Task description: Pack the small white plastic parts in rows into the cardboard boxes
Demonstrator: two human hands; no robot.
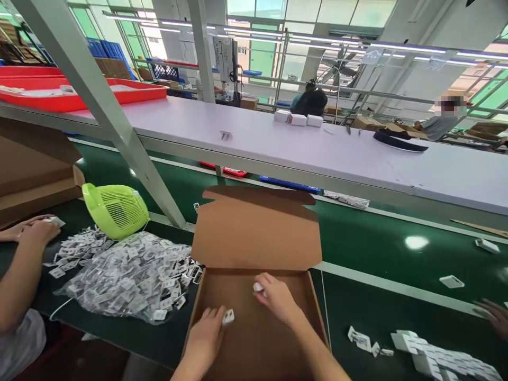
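An open brown cardboard box [254,233] stands on the green belt in front of me, its lid flap tilted up and back. Both my hands are inside it. My left hand [206,333] holds a small white part [228,317] at its fingertips near the box's left side. My right hand [278,299] pinches another small white part [257,287] near the middle of the box floor. The rest of the box floor looks bare.
A clear bag of small white packets [130,278] and a lime green fan [113,209] lie left of the box. A co-worker's arm [19,259] reaches in at far left. White parts [432,357] lie at lower right, beside another person's fingers [494,315]. A pale shelf [278,143] runs overhead.
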